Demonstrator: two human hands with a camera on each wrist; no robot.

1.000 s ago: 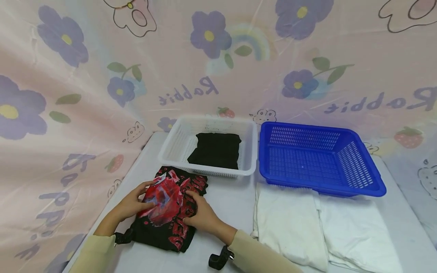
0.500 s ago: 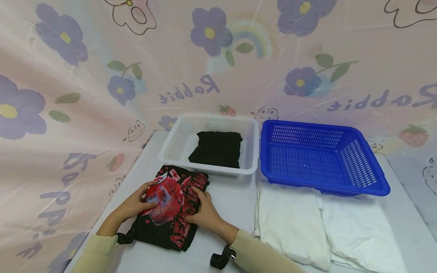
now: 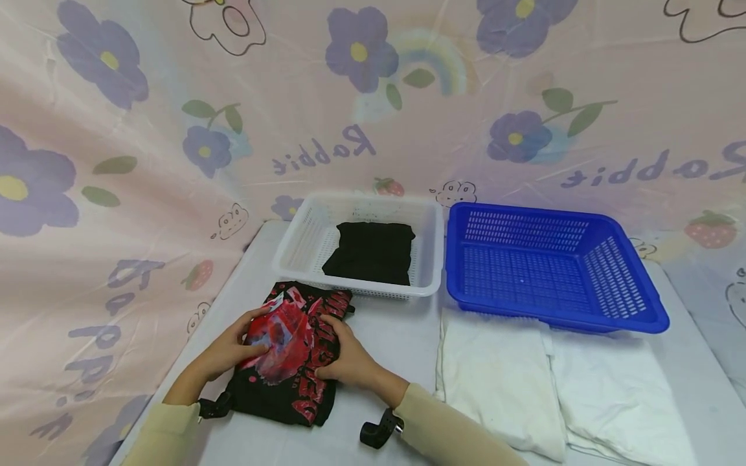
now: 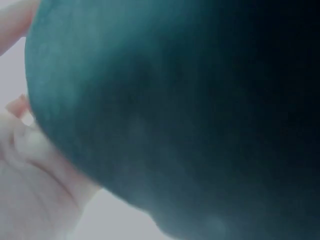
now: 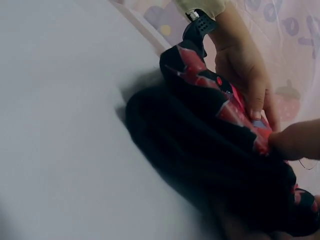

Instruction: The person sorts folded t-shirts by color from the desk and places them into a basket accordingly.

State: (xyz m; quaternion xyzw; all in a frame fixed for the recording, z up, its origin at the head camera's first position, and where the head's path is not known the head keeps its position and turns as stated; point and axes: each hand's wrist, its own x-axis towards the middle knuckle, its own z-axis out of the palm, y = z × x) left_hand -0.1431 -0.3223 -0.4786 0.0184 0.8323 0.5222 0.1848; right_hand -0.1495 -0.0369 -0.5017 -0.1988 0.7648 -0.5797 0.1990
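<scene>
A folded black T-shirt with a red print (image 3: 285, 343) lies on the white table in the head view, just in front of the white basket. My left hand (image 3: 224, 349) grips its left side, thumb on top. The right hand (image 3: 352, 362) holds the opposite edge. In the right wrist view, the right thumb (image 5: 297, 142) presses on the print, while fingers show dimly beneath the thick folded edge of the T-shirt (image 5: 200, 145). Dark, blurred cloth (image 4: 150, 115) fills most of the left wrist view, with part of the left hand (image 4: 40, 185) beside it.
Behind the T-shirt stands a white basket (image 3: 431, 278) with a folded black cloth (image 3: 373, 252) inside. A blue basket (image 3: 548, 317) is to its right. Two folded white cloths (image 3: 501, 382) lie in front of the blue one. A patterned curtain (image 3: 373, 110) hangs behind the table.
The right fingers have shifted at the T-shirt's right edge, and that edge has drawn in slightly. The left hand keeps its place. The head view has tilted a little.
</scene>
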